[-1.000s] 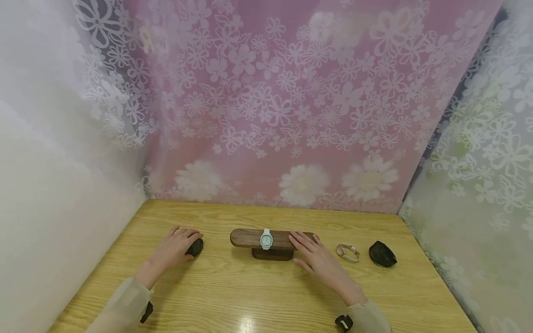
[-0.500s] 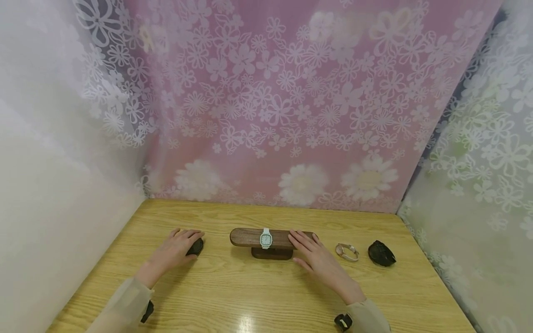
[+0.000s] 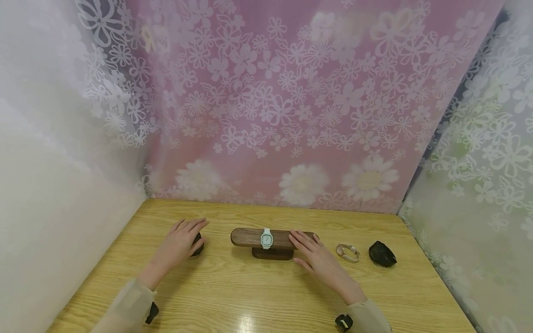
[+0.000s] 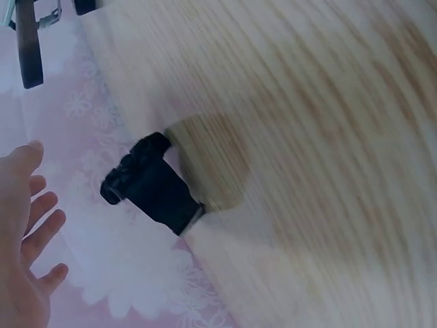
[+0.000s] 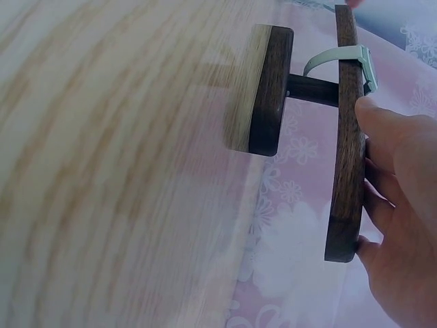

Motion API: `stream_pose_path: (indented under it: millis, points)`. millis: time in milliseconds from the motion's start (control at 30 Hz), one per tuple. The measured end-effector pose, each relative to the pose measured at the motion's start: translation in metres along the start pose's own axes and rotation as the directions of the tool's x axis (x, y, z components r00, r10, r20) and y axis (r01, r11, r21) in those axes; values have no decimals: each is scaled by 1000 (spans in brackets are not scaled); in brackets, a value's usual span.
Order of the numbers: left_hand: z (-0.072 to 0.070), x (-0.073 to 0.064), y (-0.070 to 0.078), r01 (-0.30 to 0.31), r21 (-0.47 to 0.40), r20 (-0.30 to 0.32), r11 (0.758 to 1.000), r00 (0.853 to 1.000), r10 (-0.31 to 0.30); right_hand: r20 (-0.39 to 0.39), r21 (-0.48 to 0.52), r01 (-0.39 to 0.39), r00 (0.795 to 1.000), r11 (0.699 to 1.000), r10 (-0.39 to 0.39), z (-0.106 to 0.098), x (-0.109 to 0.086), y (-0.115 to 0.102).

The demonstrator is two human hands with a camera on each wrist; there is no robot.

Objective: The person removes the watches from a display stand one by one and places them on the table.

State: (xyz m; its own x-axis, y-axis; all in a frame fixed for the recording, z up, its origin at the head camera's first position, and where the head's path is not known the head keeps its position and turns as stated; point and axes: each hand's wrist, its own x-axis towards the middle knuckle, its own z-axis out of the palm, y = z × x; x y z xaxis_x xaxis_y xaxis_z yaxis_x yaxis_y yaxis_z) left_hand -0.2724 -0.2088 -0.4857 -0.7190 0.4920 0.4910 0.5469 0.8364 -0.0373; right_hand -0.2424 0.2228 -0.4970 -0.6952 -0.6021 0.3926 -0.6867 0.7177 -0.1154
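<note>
My left hand (image 3: 174, 247) hovers over the left side of the table with its fingers spread loosely. Just beside it a black watch (image 4: 153, 188) stands on its strap, apart from the fingers in the left wrist view and partly hidden behind the hand in the head view. My right hand (image 3: 319, 261) rests on the right end of a dark wooden watch stand (image 3: 245, 237), fingers laid straight across the bar. Around that bar is a pale mint watch (image 3: 266, 239) with a square face, left of the right hand's fingertips.
Right of the stand lies a small light-strapped watch (image 3: 347, 252) on its side. Farther right is another black watch (image 3: 382, 254). A pink floral curtain (image 3: 270, 115) backs the wooden table (image 3: 233, 296), with pale walls at both sides.
My left hand has lifted off the black watch, its fingers rising and opening; the watch stays at its place. The right hand and the stand have not moved.
</note>
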Motion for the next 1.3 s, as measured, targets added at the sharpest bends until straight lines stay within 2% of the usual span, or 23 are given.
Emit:
stream_pose_path:
  millis: [100, 267, 500, 667, 833, 1033, 1300]
  points:
    - [-3, 5, 6, -33, 16, -44, 999, 998, 34, -4, 3, 3, 1000, 1000, -3, 0, 0, 0]
    - [-3, 19, 19, -92, -7, -122, 996, 988, 90, -2, 5, -5, 1000, 1000, 5, 0, -1, 0]
    - [3, 38, 43, -126, -63, -205, 990, 972, 111, 5, 5, -14, 1000, 1000, 14, 1, -2, -1]
    - [11, 52, 61, -157, -104, -235, 982, 963, 130, 5, 2, -19, 1000, 1000, 19, 1, -2, -1]
    - [20, 65, 80, -199, -172, -211, 965, 964, 161, 3, -8, -12, 1000, 1000, 12, 0, -1, 0]
    - [31, 75, 97, -222, -247, -132, 943, 972, 195, 16, -17, -13, 1000, 1000, 14, -1, -1, 0]
    - [46, 79, 109, -221, -221, -69, 950, 975, 211, -5, -2, 2, 1000, 1000, -2, 0, -1, 1]
